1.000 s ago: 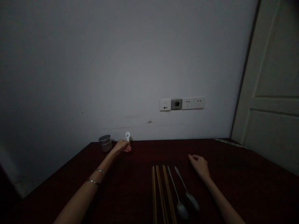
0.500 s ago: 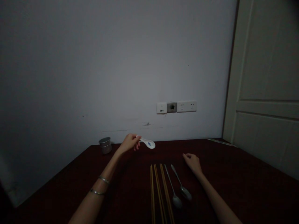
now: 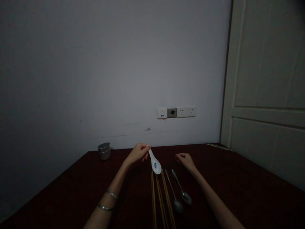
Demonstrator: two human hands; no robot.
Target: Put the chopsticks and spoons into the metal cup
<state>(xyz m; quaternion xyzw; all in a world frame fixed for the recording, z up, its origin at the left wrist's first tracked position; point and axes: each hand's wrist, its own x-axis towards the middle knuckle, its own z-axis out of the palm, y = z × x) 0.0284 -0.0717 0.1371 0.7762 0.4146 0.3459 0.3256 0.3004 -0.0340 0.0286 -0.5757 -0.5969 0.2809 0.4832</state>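
Note:
A white soup spoon with a blue pattern in its bowl hangs tilted downward above the far ends of the chopsticks. My left hand pinches it by the end of the handle. Below it, several wooden chopsticks lie in pairs on the dark red table. Beside them on the right lie two metal spoons, one with a long thin handle and one wider. My right hand is beyond and to the right of the wider spoon, its fingers curled together with nothing visible in them.
Two ribbed metal cups, apparently stacked, stand at the table's far left by the wall. A pale strip lies at the far right edge. Sockets are on the wall, and a white door stands to the right.
My left hand has turned the soup spoon from pointing right to pointing down, bringing it toward the chopsticks. My right hand has moved left, closer to it. The view has shifted slightly.

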